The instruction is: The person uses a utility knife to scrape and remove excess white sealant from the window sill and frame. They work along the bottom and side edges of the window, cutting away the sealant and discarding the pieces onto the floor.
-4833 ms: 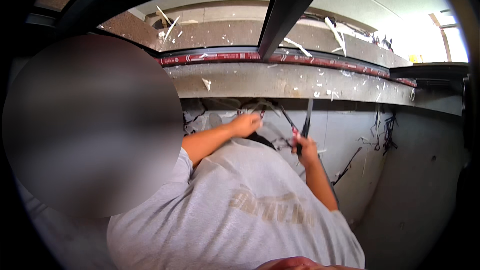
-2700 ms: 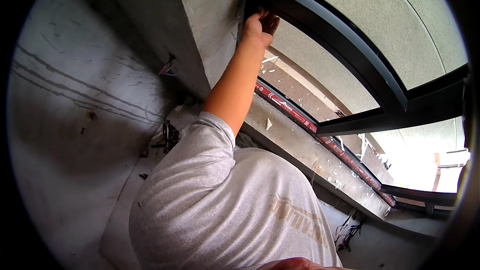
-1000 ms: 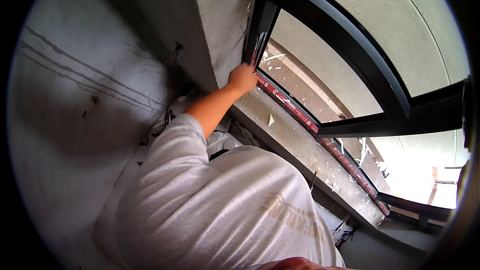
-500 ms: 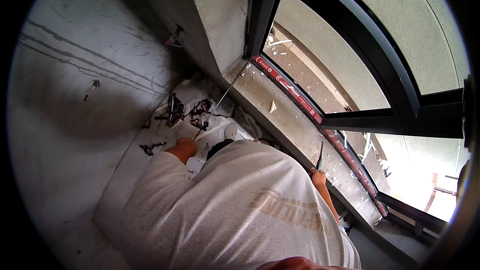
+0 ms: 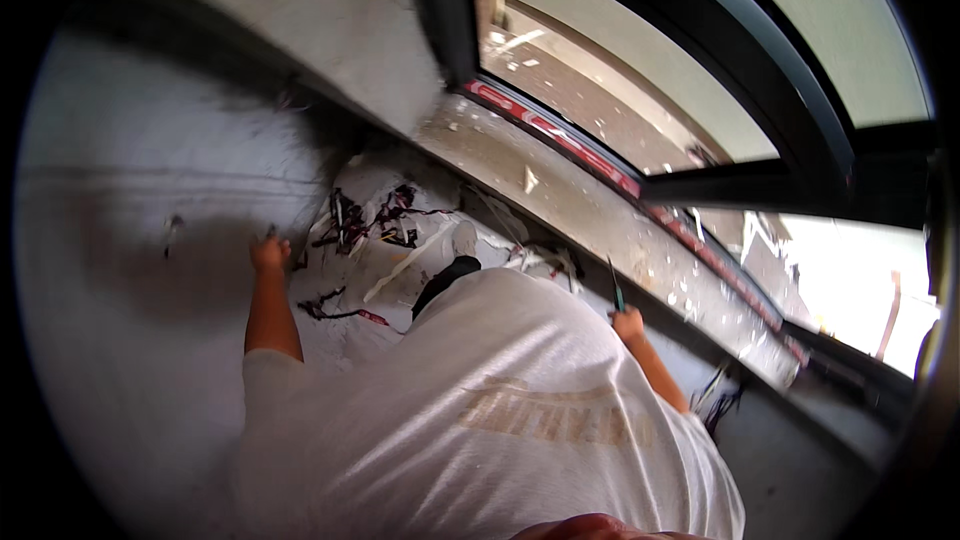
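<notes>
My left hand [image 5: 269, 254] is raised in front of the grey wall, its fingers curled. A small greyish bit shows at the fingertips, but blur hides what it is. Beside the window sill, my right hand [image 5: 627, 324] is closed around a slim tool [image 5: 616, 290] with a greenish handle and a thin dark tip pointing up and away from me; its exact kind is unclear. Between the hands, dark and red scraps of strip [image 5: 350, 225] lie in a tangle on the floor, with a pale strip [image 5: 405, 272] near them.
A dark-framed window [image 5: 740, 180] stands at the right, with red-and-white tape [image 5: 560, 140] along its bottom. Chips lie scattered on the concrete sill [image 5: 530, 180]. Loose dark strands [image 5: 718, 405] hang below the sill at the right. The grey wall [image 5: 130, 290] fills the left side.
My left hand has moved left and up, away from the floor scraps. The long thin strand running from it to the window corner no longer shows. My right hand still holds the tool.
</notes>
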### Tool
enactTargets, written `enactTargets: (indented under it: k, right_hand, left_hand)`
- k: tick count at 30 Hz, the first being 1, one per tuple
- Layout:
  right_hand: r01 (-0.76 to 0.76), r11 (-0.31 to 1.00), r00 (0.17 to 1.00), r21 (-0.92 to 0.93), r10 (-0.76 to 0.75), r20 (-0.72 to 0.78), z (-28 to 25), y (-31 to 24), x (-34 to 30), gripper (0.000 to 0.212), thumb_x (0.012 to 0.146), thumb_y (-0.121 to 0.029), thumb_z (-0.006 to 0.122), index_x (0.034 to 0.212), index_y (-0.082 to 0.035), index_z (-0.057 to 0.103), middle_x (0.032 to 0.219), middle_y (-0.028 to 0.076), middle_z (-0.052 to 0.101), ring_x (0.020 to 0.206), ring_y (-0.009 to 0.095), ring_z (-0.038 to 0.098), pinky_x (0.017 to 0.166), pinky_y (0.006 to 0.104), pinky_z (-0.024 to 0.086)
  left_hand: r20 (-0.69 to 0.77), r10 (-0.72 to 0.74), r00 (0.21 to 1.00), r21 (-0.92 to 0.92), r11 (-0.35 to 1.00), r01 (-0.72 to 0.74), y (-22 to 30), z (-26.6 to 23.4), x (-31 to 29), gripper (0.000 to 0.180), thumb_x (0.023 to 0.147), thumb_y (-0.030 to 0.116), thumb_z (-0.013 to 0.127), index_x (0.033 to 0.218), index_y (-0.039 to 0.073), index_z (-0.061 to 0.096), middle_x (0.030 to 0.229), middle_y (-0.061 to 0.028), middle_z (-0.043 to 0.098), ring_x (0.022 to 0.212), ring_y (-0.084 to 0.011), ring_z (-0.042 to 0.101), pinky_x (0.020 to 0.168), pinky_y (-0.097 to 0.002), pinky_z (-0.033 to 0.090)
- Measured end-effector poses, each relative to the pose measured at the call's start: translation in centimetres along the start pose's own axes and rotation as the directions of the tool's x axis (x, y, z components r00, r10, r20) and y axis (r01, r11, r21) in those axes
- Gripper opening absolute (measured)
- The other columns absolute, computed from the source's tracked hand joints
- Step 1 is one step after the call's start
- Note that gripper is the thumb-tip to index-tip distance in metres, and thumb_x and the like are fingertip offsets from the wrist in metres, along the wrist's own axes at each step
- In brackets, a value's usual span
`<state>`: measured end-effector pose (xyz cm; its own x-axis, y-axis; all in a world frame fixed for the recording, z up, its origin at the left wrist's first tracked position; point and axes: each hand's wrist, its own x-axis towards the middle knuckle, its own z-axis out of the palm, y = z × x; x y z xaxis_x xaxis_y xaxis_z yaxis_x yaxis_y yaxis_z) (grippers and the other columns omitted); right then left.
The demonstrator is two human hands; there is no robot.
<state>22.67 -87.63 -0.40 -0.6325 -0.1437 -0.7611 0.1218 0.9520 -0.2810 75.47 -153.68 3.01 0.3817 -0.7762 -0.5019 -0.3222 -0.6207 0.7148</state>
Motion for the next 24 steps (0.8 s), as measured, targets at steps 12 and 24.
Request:
enactTargets:
  k: [12, 24]
  right_hand:
    - [0.008, 0.969, 0.935, 0.248, 0.081, -0.346, -1.4, -12.3, 11.2, 0.068, 0.099, -0.054, 0.042, 0.109, 0.009, 0.065, 0.112, 0.034, 0.064, 0.114, 0.047, 0.058, 0.098, 0.0495, 0.043]
    - [-0.067, 0.961, 0.916, 0.27, 0.166, -0.365, -0.9, -11.4, 13.8, 0.069, 0.099, -0.055, 0.043, 0.114, 0.01, 0.062, 0.119, 0.036, 0.061, 0.118, 0.05, 0.055, 0.101, 0.0503, 0.043]
  left_hand:
    - [0.792, -0.057, 0.608, 0.483, 0.669, -0.565, -5.2, 14.6, -9.3, 0.039, 0.084, 0.007, 0.066, 0.12, -0.002, 0.057, 0.094, -0.0055, 0.067, 0.079, -0.0142, 0.062, 0.067, -0.0289, 0.049]
    - [0.636, -0.201, 0.745, 0.61, 0.722, -0.326, -6.7, 10.5, -11.8, 0.036, 0.087, 0.013, 0.069, 0.117, -0.004, 0.061, 0.086, -0.0047, 0.065, 0.07, -0.0132, 0.059, 0.061, -0.0302, 0.047]
